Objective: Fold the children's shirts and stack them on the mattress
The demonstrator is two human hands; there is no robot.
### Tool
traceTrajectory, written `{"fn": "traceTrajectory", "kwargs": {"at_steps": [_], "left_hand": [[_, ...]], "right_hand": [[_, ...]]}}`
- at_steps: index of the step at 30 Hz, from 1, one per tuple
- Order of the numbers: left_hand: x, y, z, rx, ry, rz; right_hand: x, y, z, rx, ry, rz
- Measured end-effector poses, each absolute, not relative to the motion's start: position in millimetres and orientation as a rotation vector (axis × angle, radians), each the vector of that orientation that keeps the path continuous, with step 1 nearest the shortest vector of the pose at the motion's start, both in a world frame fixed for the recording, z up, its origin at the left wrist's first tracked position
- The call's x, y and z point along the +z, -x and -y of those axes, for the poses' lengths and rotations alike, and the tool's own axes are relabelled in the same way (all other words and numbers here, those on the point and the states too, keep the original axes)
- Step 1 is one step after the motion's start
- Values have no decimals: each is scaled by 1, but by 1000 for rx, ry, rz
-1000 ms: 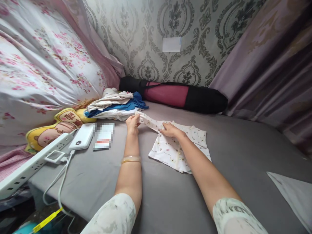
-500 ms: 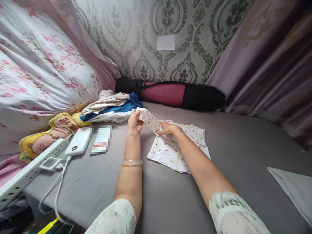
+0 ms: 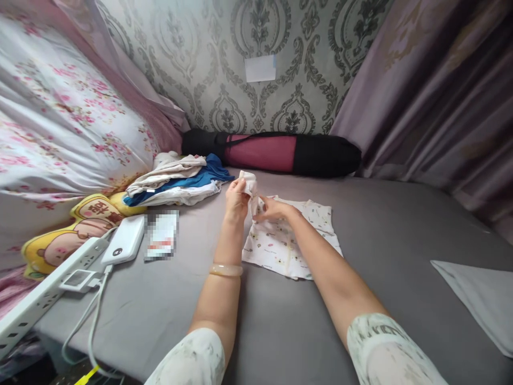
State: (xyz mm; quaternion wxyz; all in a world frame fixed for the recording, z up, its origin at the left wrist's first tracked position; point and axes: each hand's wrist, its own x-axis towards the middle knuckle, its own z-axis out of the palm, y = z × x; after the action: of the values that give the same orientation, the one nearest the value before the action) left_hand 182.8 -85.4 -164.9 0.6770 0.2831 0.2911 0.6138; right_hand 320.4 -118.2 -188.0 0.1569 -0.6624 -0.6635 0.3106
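Observation:
A small white printed shirt (image 3: 276, 246) lies flat on the grey sheet in front of me. My left hand (image 3: 237, 199) pinches the cuff end of its left sleeve and holds it up off the sheet. Closed on the same sleeve, near where it joins the body, is my right hand (image 3: 272, 208); its fingertips are partly hidden by the fabric. Between the two hands the sleeve is bent and bunched. A pale bangle (image 3: 225, 270) circles my left forearm.
A pile of folded clothes (image 3: 176, 182) sits at the back left. Along the wall lies a black and maroon long bag (image 3: 260, 153). To the left are a white power bank (image 3: 124, 239), a power strip (image 3: 52, 289), cables and a yellow cushion (image 3: 76, 235). White cloth (image 3: 476, 299) lies at right.
My left hand has moved right, toward my right hand, carrying the cuff with it. The sleeve, stretched out before, is now folded up between the hands. The view has shifted slightly.

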Motion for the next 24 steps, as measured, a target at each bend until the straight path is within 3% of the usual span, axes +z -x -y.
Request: {"fn": "traceTrajectory", "kwargs": {"at_steps": [9,15,24], "left_hand": [[-173,-229,123,1197,-1064,-760],[-185,-248,143,1005,-1474,-725],[-220,-203,87,1152,-1578,-1174]], "right_hand": [[-190,-366,192,1224,1504,757],[-196,-381,202,1219,1569,804],[-216,-378,193,1049,1680,759]]}}
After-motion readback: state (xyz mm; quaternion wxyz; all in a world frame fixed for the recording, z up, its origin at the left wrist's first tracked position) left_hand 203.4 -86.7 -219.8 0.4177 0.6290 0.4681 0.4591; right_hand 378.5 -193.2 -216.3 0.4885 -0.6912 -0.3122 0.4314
